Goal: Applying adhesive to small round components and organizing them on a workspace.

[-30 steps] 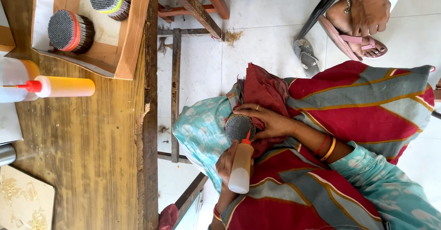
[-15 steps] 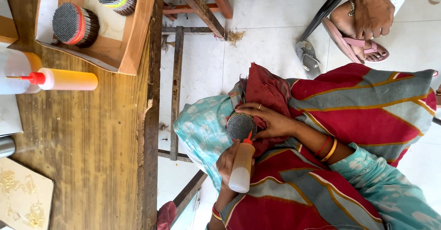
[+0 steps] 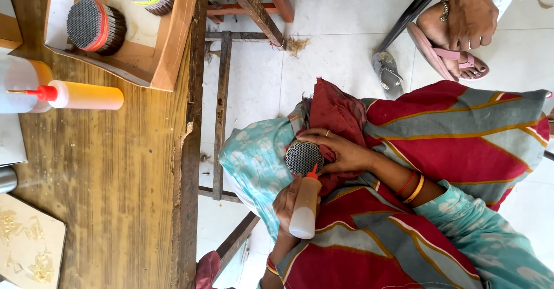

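Red nozzle on the glue bottle (image 3: 304,208) is touching the flat bristle face of the round brush (image 3: 303,157), right over the lap. The left hand (image 3: 287,202) is wrapped around the bottle's soft plastic body, fingers closed on it; looks light and squeezable, best gripped mid-body like that. The right hand (image 3: 340,150) cups the brush from behind, fingers curled snug around its rim. Brush seems stiff and light, so holding the edge makes sense. More brushes sit in a wooden tray (image 3: 173,52) up on the bench (image 3: 115,179), beside a spare bottle (image 3: 81,95).
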